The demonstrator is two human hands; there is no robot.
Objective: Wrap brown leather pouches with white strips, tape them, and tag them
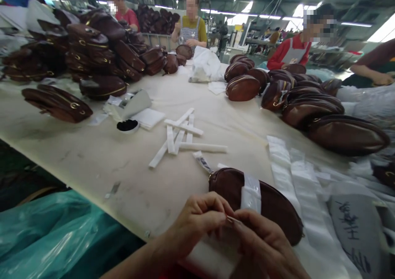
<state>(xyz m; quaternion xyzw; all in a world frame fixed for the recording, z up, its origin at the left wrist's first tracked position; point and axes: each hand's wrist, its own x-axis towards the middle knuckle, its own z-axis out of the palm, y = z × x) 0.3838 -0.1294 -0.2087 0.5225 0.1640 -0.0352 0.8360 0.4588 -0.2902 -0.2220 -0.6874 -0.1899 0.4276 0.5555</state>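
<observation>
Close to my body, my left hand [202, 219] and my right hand [267, 238] meet fingertip to fingertip, both closed in a pinch. A thin pale piece [233, 219] shows between them, too small for me to name its kind. Just beyond the fingers a dark brown leather bag [277, 198] lies on the table [129, 172]. Around its middle runs a white wrapping band [251, 190]. At its left end hangs a tag in clear plastic [202, 162]. My hands cover part of the bag's near side.
White strips [177, 137] lie crossed at mid-table. Left of them are a small dish of black bits [127, 125] and white sheets [148, 118]. Brown bags pile up at the left [92, 52] and line the right [345, 135]. Co-workers [193, 24] stand around the table.
</observation>
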